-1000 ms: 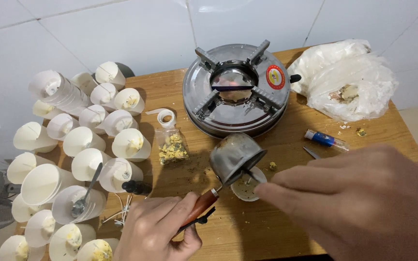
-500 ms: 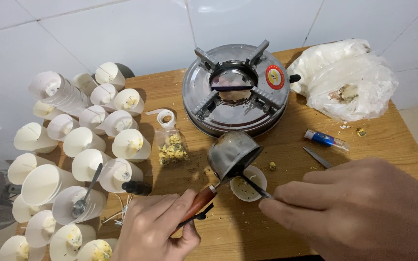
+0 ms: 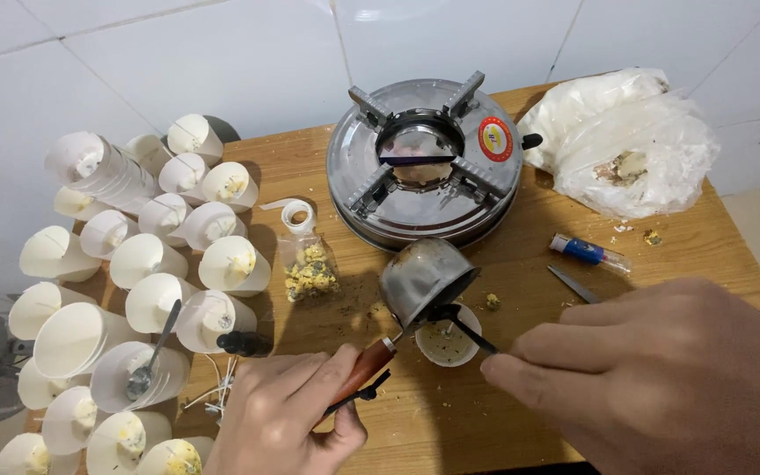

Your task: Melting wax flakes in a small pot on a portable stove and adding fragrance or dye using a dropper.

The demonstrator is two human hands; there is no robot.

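Observation:
My left hand [image 3: 288,413] grips the brown wooden handle [image 3: 362,368] of a small blackened metal pot [image 3: 422,278], tipped on its side over a small white paper cup [image 3: 447,341] with pale wax and yellow flower bits inside. My right hand [image 3: 661,369] pinches a thin dark stick [image 3: 468,330] whose tip reaches into the pot's mouth just above the cup. Both hands are low at the table's front edge.
A round metal stove [image 3: 424,167] stands at the back. Several white paper cups [image 3: 142,264] crowd the left side, one holding a spoon [image 3: 156,352]. A bag of dried flowers [image 3: 310,268], a dropper bottle [image 3: 244,341], a blue lighter [image 3: 587,252] and plastic bags [image 3: 631,145] lie around.
The stick's tip has lifted from the cup toward the pot's mouth, and my right hand has shifted slightly right. The pot stays tipped over the cup.

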